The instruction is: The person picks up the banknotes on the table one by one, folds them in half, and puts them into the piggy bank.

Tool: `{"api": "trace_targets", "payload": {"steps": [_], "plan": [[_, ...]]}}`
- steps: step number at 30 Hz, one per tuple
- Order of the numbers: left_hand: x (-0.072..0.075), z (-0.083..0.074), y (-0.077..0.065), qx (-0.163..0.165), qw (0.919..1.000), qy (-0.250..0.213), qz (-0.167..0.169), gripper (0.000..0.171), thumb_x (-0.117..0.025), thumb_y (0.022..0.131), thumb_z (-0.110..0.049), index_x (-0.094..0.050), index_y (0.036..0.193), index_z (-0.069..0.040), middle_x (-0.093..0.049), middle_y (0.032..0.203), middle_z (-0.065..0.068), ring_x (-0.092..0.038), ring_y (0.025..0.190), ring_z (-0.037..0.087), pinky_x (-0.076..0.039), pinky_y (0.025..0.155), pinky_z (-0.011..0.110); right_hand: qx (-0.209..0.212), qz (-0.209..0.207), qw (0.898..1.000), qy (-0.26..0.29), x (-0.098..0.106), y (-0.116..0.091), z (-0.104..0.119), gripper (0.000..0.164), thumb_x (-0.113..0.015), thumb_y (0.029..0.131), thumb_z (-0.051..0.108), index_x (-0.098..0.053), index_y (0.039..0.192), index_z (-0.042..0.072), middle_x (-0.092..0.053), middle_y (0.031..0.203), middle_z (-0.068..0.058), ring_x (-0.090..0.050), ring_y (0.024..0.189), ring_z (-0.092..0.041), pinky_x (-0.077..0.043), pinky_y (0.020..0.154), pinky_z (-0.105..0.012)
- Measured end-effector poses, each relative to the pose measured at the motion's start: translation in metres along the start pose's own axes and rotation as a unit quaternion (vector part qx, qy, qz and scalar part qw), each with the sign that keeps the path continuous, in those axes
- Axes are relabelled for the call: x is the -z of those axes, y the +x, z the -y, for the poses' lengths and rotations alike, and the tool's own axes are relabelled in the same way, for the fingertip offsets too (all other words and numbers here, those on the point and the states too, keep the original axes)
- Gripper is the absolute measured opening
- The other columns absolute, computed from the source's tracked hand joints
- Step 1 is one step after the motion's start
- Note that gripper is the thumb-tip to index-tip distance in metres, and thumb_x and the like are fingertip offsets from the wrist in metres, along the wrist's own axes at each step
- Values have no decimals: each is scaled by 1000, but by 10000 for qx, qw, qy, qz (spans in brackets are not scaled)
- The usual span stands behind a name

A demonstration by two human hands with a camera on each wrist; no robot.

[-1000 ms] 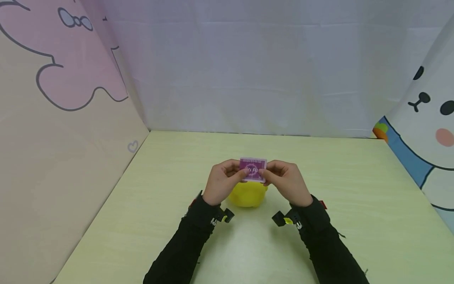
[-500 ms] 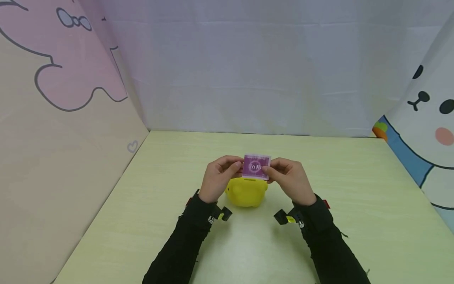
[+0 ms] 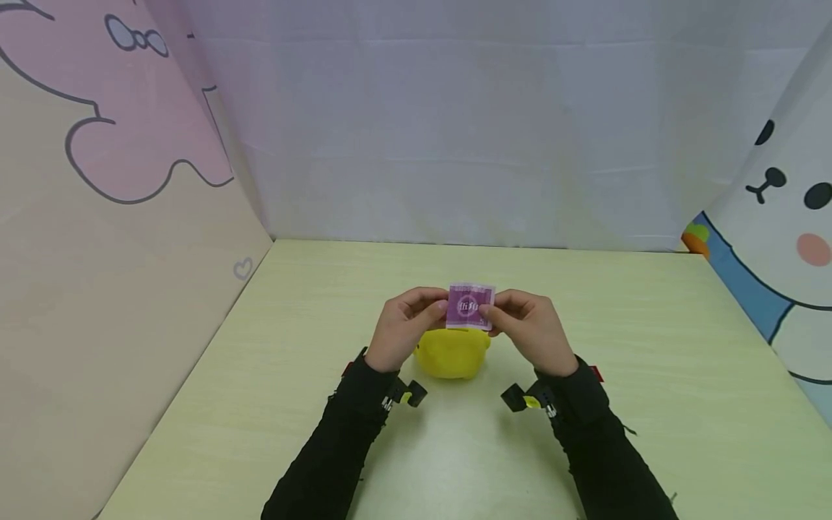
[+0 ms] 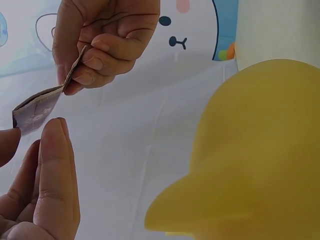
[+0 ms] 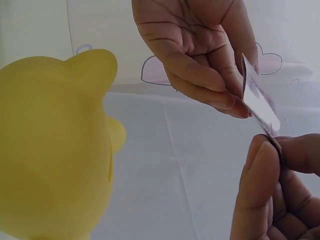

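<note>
In the head view, a folded purple banknote (image 3: pixel 466 305) is held up between both hands. My right hand (image 3: pixel 529 328) pinches its right end between thumb and fingers. My left hand (image 3: pixel 404 328) is at its left edge. Seen from the left wrist, the left thumb (image 4: pixel 7 145) meets the note's corner while the straight fingers (image 4: pixel 54 165) stand apart below it. The folded layers of the banknote (image 4: pixel 40 107) show from the side there. Just below the note, a yellow piggy bank (image 3: pixel 453 355) stands on the table, its top slot partly hidden by the note.
The pale wooden table (image 3: pixel 312 318) runs back to a white curtain (image 3: pixel 455 130). Printed cloth panels flank it, pink and beige (image 3: pixel 149 137) on the left, a white cartoon animal (image 3: pixel 789 231) on the right. A small camera (image 3: pixel 513 399) sits on each wrist.
Both hands first gripped the note; the left then let go, and the note shifted up and right in the right hand. Since then, the left hand has come slightly back toward the note's edge.
</note>
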State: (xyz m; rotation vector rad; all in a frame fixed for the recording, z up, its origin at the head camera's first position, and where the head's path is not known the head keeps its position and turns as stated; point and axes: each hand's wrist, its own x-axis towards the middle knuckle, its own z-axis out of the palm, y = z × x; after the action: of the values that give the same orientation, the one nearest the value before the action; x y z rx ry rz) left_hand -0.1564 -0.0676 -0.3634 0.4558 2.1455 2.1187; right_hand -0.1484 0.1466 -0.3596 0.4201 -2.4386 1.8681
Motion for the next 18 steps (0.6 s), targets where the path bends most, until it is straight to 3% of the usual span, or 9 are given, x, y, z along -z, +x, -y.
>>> {"api": "trace_targets", "payload": {"steps": [13,18], "plan": [[-3,6,2,146,9997,-94,199,29,-58,99,-13,-62,124,1,-65,121,21,-68,97,18,-57,91,35,23,14,10000,31,-2,0,0,22,-66,94,15,-68,98,-6,-68,83,-14,-61,66,-18,-57,64,-24],[-5,7,1,47,9991,-220,373,30,-59,98,-13,-62,123,2,-65,120,22,-68,93,15,-58,89,33,69,18,10000,40,-3,0,1,20,-66,95,14,-68,97,-6,-67,80,-9,-60,66,-17,-56,63,-24]]}}
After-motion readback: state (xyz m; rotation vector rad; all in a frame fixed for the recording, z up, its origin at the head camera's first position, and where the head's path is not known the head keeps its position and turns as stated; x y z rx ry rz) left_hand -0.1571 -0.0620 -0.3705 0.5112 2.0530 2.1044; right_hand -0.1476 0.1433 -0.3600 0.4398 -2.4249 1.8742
